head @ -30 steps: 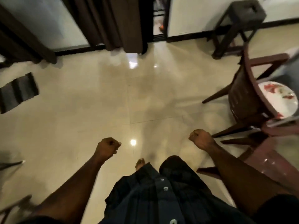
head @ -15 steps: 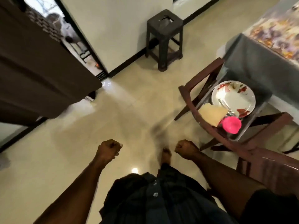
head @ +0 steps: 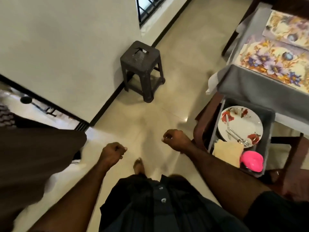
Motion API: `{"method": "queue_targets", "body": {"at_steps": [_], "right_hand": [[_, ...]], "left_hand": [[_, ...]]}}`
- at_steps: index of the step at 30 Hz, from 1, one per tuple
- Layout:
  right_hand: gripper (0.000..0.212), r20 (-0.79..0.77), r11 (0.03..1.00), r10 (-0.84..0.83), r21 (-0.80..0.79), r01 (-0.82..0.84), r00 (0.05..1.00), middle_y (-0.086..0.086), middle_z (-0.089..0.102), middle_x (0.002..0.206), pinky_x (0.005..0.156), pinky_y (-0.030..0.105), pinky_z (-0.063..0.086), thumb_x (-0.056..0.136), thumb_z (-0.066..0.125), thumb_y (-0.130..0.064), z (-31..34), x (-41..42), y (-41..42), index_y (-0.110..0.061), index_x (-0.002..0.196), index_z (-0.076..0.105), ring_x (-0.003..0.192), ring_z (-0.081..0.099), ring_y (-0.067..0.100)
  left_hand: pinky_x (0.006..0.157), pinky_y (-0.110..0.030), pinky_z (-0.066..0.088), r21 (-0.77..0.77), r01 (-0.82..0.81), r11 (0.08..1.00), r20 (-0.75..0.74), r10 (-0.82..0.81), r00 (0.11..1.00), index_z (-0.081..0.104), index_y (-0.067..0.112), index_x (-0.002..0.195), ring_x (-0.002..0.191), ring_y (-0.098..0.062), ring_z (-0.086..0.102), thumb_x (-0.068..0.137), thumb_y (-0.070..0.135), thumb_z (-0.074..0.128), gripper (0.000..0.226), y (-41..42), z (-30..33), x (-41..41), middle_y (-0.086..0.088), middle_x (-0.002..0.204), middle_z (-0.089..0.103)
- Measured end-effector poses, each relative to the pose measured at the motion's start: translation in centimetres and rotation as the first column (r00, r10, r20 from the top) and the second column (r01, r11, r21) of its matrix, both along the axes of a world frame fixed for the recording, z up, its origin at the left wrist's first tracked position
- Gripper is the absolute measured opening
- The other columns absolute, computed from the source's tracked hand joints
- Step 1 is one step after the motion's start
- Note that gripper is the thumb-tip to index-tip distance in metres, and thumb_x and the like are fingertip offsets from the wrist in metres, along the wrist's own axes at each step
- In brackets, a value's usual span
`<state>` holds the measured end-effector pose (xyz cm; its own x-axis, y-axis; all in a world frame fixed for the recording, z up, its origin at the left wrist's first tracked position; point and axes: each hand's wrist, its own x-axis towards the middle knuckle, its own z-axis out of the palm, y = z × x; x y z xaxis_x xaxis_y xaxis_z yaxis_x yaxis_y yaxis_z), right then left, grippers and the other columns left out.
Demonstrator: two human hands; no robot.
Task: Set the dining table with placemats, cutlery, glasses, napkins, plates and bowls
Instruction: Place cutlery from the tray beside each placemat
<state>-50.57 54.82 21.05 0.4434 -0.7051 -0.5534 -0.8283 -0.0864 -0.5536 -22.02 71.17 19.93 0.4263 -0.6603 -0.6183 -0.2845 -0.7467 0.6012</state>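
Note:
A grey bin (head: 269,131) sits on a dark wooden chair (head: 199,131) at the right. In it lie white plates with red flowers (head: 242,124), cutlery (head: 234,133) on top, a pale yellow napkin (head: 227,151) and a pink cup (head: 252,161). Floral placemats (head: 274,59) lie on the grey-clothed dining table (head: 250,91) beyond. My right hand (head: 175,139) is a curled fist holding nothing, left of the chair. My left hand (head: 112,153) is also a fist, empty, over the floor.
A dark plastic stool (head: 142,64) stands by the white wall ahead. A brown curtain (head: 33,156) hangs at the left beside a doorway. Glossy beige tiles (head: 175,91) run between stool and chair. My bare foot (head: 138,164) shows below my hands.
The view has swung right and nearer the table: the chair with the bin, the stool and the placemats have come closer. Both hands stay curled and empty.

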Motion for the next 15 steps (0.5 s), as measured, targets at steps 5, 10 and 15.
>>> {"method": "queue_targets", "body": {"at_steps": [5,10,15], "right_hand": [[0.024,-0.017,0.956,-0.293,-0.026,0.293,0.956,-0.001,0.071,0.100,0.077,0.029,0.049,0.092,0.073,-0.042,0.4,0.1,-5.5,-0.020,0.101,0.075,0.093,0.065,0.017],[0.018,-0.011,0.829,-0.554,0.084,0.553,0.832,-0.003,0.069,0.096,0.066,0.047,0.064,0.087,0.076,-0.044,-0.7,-2.6,-9.5,-0.028,0.094,0.072,0.086,0.073,0.023],[0.013,0.006,0.620,-0.773,0.222,0.753,0.635,0.005,0.068,0.097,0.051,0.056,0.061,0.085,0.076,-0.042,-2.8,-4.8,-12.0,-0.031,0.089,0.071,0.074,0.074,0.038]], "left_hand": [[0.065,-0.033,0.057,0.000,0.353,0.936,0.038,-0.353,0.935,0.071,0.018,0.080,0.066,-0.016,0.076,0.090,0.037,0.080,0.023,-14.2,1.7,3.9,0.000,0.077,0.076],[0.067,-0.033,0.058,-0.064,0.543,0.837,0.063,-0.539,0.840,0.071,0.019,0.082,0.066,-0.017,0.075,0.091,0.034,0.080,0.020,-27.5,2.5,2.8,-0.002,0.077,0.075],[0.058,-0.026,0.057,-0.009,0.662,0.749,0.077,-0.660,0.748,0.072,0.016,0.088,0.069,-0.019,0.074,0.093,0.031,0.079,0.017,-34.5,2.3,-0.6,-0.006,0.080,0.075]]}}
